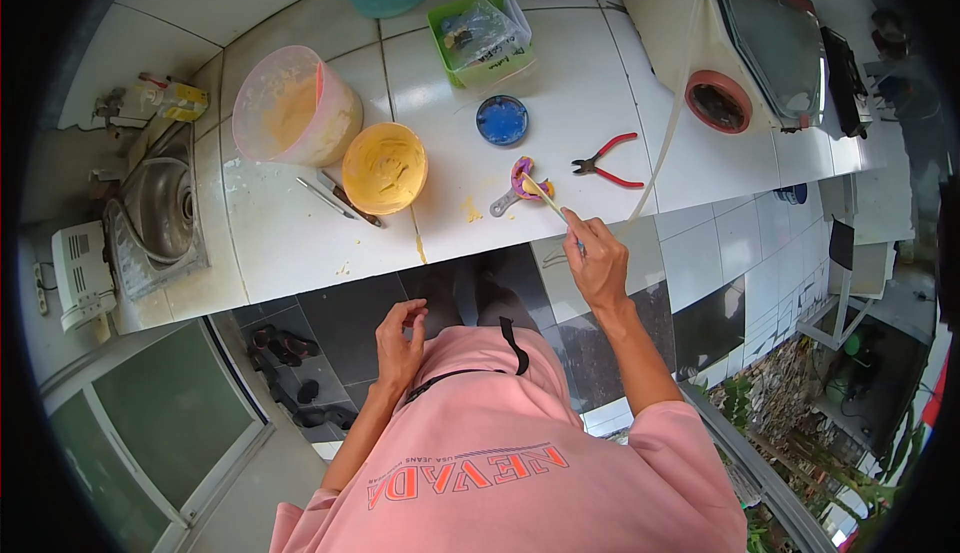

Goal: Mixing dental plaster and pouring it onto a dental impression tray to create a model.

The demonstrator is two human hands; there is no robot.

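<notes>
My right hand [598,261] pinches a thin pale stick [547,197] near the counter's front edge. The stick's far end reaches the small purple and orange piece [521,173], which has yellow matter on it. A grey handle-like part [503,204] extends from that piece; its exact kind is unclear. My left hand [402,341] hangs at my waist below the counter, loosely curled with fingers and thumb apart, holding nothing visible. Left of the stick stands an orange bowl [418,185] smeared with yellow paste. Red-handled cutting pliers [612,161] lie open to the right.
A round blue lid [502,120] lies behind the small piece, and a green bin [448,65] holds plastic bags. Beside the bowl are a pink bucket [345,125] and slim tools [328,198]. A sink [160,211] is at left; a white machine [672,28] is at right.
</notes>
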